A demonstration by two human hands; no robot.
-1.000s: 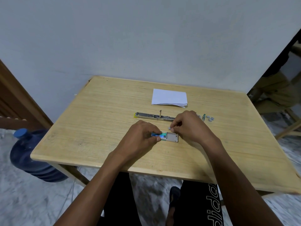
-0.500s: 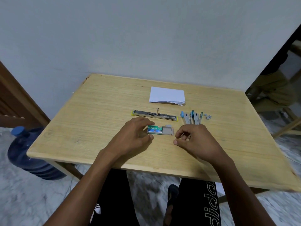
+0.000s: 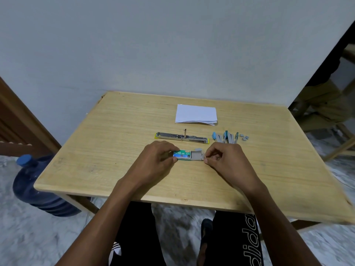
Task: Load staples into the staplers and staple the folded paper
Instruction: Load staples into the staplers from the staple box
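Note:
A green and blue staple box lies on the wooden table, with its grey inner tray slid out to the right. My left hand grips the box's left end. My right hand pinches the right end of the grey tray. Behind the box, a yellow stapler lies opened out flat, its metal channel facing up. Blue stapler parts and small grey staple strips lie to its right. Folded white paper sits near the table's far edge.
A blue water jug stands on the floor at the table's left. A wooden frame is on the far left, and wooden chair legs stand on the right. My legs are under the table's near edge.
My right hand left the box, drew back toward me, then returned and now pinches the tray's right end. The blue stapler parts it had covered came into view. My left hand stayed on the box.

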